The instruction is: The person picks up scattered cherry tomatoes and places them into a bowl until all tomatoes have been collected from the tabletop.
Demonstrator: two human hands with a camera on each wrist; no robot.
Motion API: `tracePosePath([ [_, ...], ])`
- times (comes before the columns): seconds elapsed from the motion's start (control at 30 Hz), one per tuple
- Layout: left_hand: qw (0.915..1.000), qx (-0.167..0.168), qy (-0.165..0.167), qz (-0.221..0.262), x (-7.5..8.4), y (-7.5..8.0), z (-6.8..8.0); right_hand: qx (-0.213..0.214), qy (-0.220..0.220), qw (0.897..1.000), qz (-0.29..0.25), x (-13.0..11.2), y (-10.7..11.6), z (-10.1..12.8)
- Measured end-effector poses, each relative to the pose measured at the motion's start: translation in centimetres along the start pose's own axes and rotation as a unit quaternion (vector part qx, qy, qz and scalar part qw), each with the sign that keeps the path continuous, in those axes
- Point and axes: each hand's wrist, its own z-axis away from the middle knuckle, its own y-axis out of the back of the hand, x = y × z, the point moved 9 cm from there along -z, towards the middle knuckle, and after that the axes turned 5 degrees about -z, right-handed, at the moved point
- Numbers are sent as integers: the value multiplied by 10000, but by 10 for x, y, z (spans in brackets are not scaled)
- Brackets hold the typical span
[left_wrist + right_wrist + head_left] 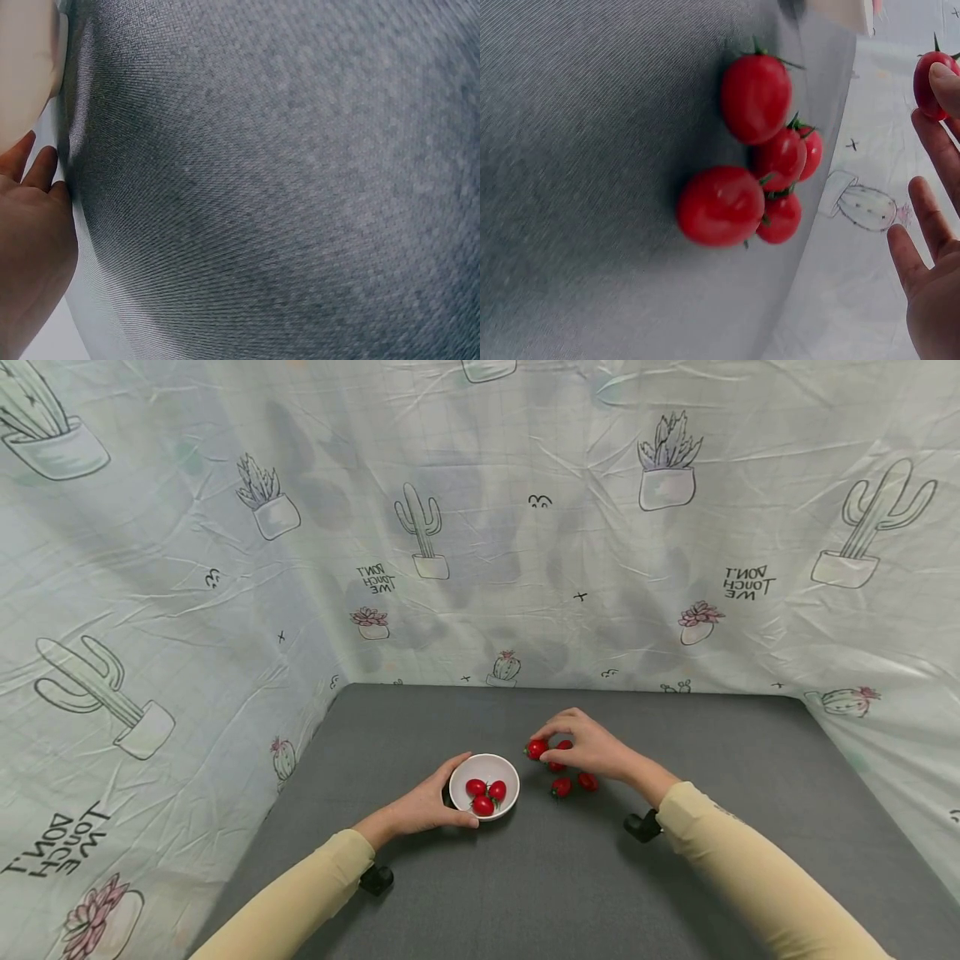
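My left hand [427,802] grips a small white bowl [487,766] from its left side, the thumb near the front and the fingers round the back. Three red cherry tomatoes [483,807] lie inside it. Just right of the bowl, my right hand [591,748] pinches another cherry tomato [924,91] between thumb and fingers, raised above the table. Its green stem shows in the right wrist view. Several more cherry tomatoes [720,206] with green stems rest on the table below that hand. In the left wrist view, the bowl's pale outer wall [22,67] is beside my fingers.
The table [525,893] has a dark grey cloth-like surface. Behind it and along the sides hangs a pale curtain [495,543] printed with potted cacti and lettering. Black straps or mounts [642,825] sit at both wrists, below the cream sleeves.
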Motion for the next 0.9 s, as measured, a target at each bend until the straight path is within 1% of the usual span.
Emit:
tracePosePath([
  [0.33, 10000, -11, 61, 69, 0, -1, 1, -139, 175, 9994, 281, -11, -16, -13],
  [0.77, 9999, -105, 35, 53, -1, -4, 2, -307, 352, 9981, 399, -19, -37, -26],
  [0.9, 9999, -127, 35, 74, -2, -5, 2, -336, 379, 9973, 526, -22, -44, -29],
])
